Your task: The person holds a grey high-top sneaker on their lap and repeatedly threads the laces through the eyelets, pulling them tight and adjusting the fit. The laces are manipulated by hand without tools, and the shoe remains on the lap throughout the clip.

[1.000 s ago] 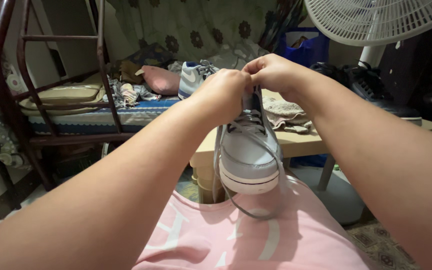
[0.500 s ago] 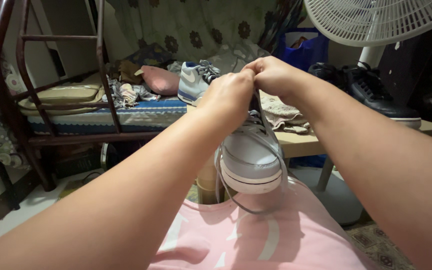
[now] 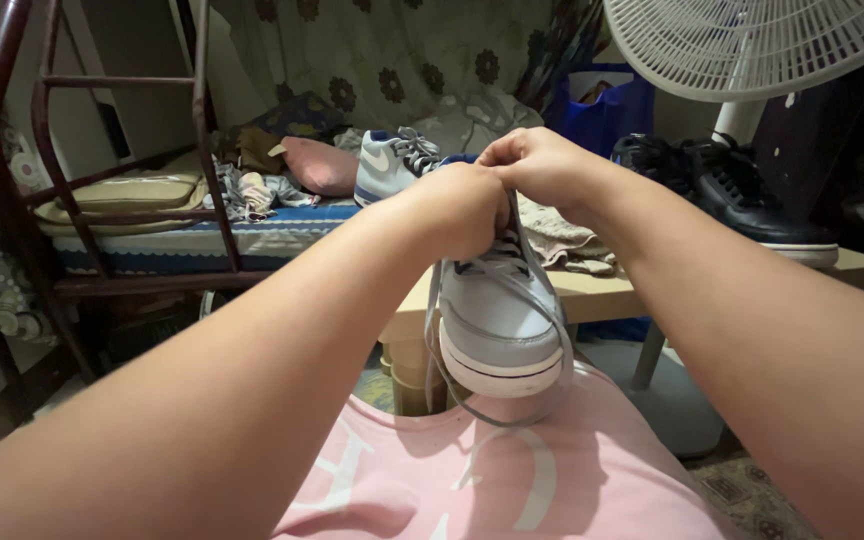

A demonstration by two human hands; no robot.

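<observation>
A grey sneaker [image 3: 497,320] with a white sole rests toe-first on my pink shirt [image 3: 492,470]. My left hand [image 3: 452,205] and my right hand [image 3: 537,165] meet above its tongue, fingers pinched on the grey shoelace [image 3: 434,320]. Loose loops of the lace hang down both sides of the shoe and curl under the toe. The fingertips themselves are hidden behind my knuckles.
A matching grey and blue sneaker [image 3: 392,160] stands on the bed [image 3: 202,235] behind. A beige low table [image 3: 602,285] holds a crumpled cloth [image 3: 567,240] and black shoes [image 3: 742,195]. A white fan [image 3: 752,40] stands at right; a dark metal bed frame [image 3: 42,150] at left.
Both hands stayed together on the lace and shifted slightly; the sneaker rocked a little on my lap, and the hanging lace loops moved.
</observation>
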